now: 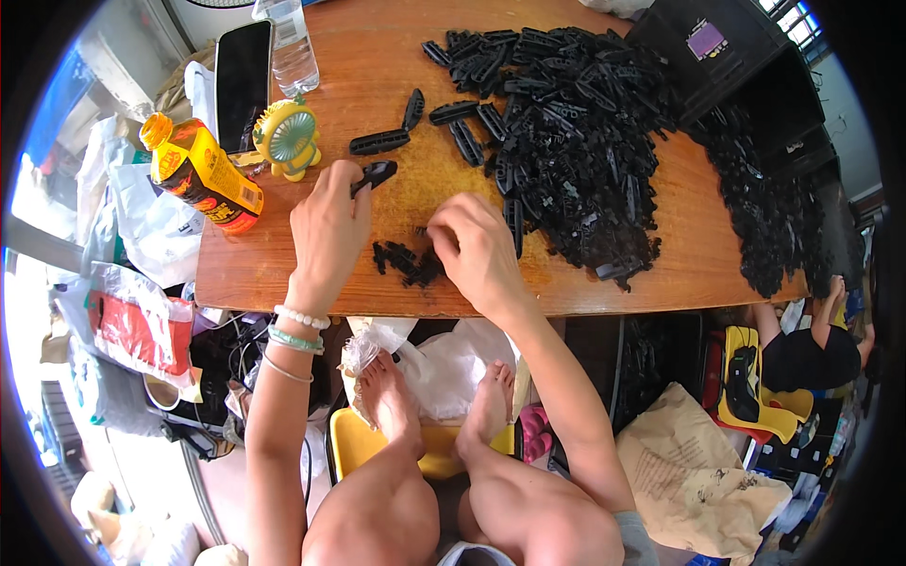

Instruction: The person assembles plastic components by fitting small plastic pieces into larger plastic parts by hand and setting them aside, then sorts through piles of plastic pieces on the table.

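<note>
Over the wooden table (283,274), my left hand (330,212) grips a black plastic piece (379,174) between thumb and fingers; its rounded end sticks out to the right. My right hand (475,247) is closed in a pinch, fingertips down beside a small heap of little black parts (408,264). Whatever it may hold is hidden. Beyond my left hand lie two long ribbed black pieces, one flat (379,142) and one slanted (413,109). A big pile of similar black parts (585,170) spreads right of my right hand.
At the left stand an orange drink bottle (203,174), a yellow-green toy-like fan (288,140), a phone (243,85) and a clear bottle (291,47). Black bins (708,47) hold the right side, with more parts (755,208) there. Another person (816,349) sits far right.
</note>
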The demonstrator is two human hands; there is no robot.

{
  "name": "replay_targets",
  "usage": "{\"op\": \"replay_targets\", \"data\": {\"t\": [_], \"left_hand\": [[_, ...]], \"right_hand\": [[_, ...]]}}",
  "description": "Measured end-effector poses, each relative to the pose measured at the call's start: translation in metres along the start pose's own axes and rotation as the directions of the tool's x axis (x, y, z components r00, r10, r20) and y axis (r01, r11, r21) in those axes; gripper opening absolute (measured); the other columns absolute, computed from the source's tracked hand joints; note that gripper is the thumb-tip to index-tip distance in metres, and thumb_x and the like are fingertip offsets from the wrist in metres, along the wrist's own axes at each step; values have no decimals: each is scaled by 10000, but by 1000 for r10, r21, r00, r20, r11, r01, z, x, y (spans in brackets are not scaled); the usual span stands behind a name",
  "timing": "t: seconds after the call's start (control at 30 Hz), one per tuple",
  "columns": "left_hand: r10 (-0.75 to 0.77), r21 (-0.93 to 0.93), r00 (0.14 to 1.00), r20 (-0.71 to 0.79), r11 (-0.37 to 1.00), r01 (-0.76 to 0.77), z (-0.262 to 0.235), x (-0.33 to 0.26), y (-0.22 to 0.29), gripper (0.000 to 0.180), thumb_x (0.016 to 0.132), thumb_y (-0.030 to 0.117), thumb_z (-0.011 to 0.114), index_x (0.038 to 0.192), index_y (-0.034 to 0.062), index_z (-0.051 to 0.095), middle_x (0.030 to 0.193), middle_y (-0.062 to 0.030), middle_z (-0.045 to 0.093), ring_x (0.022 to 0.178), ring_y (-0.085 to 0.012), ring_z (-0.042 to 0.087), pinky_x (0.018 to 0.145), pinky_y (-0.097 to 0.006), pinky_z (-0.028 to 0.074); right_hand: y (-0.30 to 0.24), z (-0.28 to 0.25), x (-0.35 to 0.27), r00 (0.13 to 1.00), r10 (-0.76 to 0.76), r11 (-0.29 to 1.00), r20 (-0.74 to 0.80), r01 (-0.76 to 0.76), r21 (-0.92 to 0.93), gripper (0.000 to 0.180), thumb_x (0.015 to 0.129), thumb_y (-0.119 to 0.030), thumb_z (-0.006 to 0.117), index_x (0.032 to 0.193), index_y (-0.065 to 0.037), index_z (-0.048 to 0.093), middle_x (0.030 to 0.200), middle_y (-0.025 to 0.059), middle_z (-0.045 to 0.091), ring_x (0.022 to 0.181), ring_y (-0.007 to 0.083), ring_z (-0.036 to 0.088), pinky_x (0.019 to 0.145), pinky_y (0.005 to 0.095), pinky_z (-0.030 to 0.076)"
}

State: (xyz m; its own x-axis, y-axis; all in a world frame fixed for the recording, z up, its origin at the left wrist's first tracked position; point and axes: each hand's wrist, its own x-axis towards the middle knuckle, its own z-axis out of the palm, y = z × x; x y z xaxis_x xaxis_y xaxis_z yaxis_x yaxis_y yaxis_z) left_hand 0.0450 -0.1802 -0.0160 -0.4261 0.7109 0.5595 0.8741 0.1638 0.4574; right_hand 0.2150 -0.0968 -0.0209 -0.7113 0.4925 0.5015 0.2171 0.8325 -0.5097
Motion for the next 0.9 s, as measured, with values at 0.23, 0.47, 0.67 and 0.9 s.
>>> {"op": "replay_targets", "data": {"t": [0.23, 0.47, 0.67, 0.9], "left_hand": [[-380, -699, 827, 414, 449, 556, -30, -17, 19, 174, 872, 134, 640, 948, 40, 515, 778, -32, 577, 610, -91, 551, 508, -235, 444], [-384, -826, 801, 460, 145, 544, -31, -28, 46, 254, 828, 65, 668, 1035, -25, 553, 849, -57, 600, 698, -117, 591, 609, -230, 501], [-307, -750, 745, 592, 128, 649, -36, -42, 63, 268, 733, -66, 706, 961, -35, 567, 851, -35, 612, 771, -91, 579, 683, -215, 483], [-247, -776, 846, 472, 338, 532, -24, -50, 80, 255, 733, -55, 709, 927, 7, 556, 851, -11, 596, 762, -57, 554, 658, -192, 471]], "right_hand": [[-16, -15, -24, 930, 309, 906, -200, -225, 359, 77, 849, 34, 594, 911, -9, 579, 807, 93, 573, 680, 183, 558, 563, 280, 435], [-16, -27, -33, 922, 37, 982, -385, 38, 184, 136, 801, 82, 622, 919, 16, 606, 895, 121, 618, 784, 230, 609, 675, 298, 488], [-29, -43, -48, 889, 163, 961, -427, -45, 273, 174, 783, 103, 627, 929, 10, 631, 914, 119, 635, 755, 194, 597, 652, 274, 477], [-44, -61, -47, 909, 259, 890, -325, -94, 447, 164, 777, 86, 652, 919, 8, 674, 885, 94, 641, 749, 161, 595, 636, 249, 464]]}}
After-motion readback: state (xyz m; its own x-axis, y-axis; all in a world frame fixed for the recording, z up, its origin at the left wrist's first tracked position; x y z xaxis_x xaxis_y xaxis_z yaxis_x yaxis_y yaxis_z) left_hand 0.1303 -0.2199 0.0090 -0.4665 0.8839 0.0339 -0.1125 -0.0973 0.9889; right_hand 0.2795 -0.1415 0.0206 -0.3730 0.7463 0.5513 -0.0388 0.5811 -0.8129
